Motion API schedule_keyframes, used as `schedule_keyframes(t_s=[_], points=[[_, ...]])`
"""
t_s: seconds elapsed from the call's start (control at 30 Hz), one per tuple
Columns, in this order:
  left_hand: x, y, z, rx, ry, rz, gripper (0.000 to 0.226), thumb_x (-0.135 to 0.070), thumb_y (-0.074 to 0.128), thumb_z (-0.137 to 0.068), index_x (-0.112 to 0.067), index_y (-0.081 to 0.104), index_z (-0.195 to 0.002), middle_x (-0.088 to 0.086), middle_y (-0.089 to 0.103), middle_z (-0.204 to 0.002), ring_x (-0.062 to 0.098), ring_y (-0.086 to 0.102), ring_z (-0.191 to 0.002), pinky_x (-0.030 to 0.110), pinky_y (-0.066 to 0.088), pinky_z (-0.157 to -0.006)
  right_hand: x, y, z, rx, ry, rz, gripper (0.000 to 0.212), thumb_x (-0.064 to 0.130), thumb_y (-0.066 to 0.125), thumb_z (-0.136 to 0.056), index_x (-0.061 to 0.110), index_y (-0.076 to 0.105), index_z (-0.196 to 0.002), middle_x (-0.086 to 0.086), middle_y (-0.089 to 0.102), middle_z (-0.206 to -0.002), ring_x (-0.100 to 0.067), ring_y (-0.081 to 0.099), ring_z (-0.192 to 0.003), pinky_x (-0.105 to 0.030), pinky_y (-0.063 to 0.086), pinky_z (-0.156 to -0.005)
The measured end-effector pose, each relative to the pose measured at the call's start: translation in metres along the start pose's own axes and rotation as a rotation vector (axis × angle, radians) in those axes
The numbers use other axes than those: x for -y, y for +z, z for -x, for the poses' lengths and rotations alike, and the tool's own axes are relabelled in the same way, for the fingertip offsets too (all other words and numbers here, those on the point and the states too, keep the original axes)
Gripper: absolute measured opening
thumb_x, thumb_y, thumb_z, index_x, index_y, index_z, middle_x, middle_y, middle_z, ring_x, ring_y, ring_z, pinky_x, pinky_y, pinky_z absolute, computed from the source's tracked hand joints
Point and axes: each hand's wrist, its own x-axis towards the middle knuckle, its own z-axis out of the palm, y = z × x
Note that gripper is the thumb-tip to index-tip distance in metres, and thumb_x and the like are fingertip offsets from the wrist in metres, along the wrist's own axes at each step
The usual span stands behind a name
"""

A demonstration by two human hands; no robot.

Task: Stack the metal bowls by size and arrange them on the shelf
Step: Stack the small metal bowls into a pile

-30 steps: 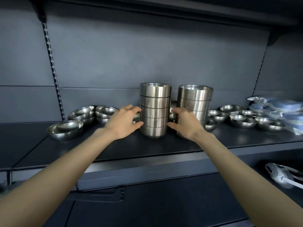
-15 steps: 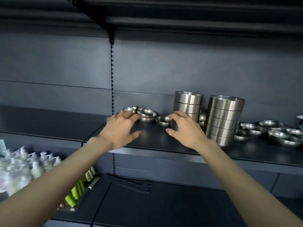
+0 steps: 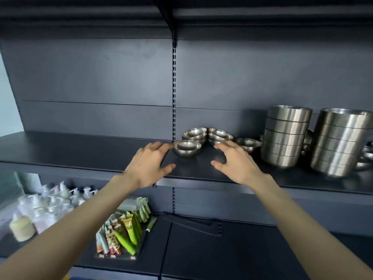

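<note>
Here, the left hand (image 3: 150,166) and right hand (image 3: 235,162) hovered empty, fingers spread wide, either side of a small metal bowl (image 3: 186,148) on the shelf (image 3: 80,150), where a hurried grab could have sent that round-bottomed bowl skidding into the nested bowls (image 3: 194,134) behind.

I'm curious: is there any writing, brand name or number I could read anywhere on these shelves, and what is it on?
Nothing here can be read as text.
The snack packets on the lower shelf have print and a red logo, but they are too blurred to read.
The pump bottles are too blurred to show any label.
The metal bowls and the bowl stacks show no markings.
</note>
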Motion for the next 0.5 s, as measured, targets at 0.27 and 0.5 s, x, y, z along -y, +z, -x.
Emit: schedule_keyframes(t_s=[0.27,0.5], points=[[0.044,0.039,-0.046,0.051,-0.003,0.118,0.059,-0.041,0.053,-0.093,-0.02,0.032,-0.144,0.009,0.04,-0.145,0.027,0.035,-0.135,0.037,0.029,-0.107,0.003,0.037,-0.053,0.017,0.067,0.006,0.056,0.037,0.059,-0.093,0.018,0.041,-0.143,0.0,0.038,-0.149,-0.023,0.04,-0.134,-0.04,0.039,-0.104],[0.077,0.09,-0.102,0.122,-0.065,0.333,0.067,-0.043,0.062,-0.087,-0.023,0.032,-0.143,0.003,0.042,-0.139,0.023,0.046,-0.127,0.041,0.04,-0.104,-0.023,0.077,-0.105,0.05,0.114,-0.083,0.06,0.042,0.061,-0.091,0.019,0.041,-0.143,0.0,0.038,-0.15,-0.023,0.041,-0.134,-0.043,0.038,-0.107]])
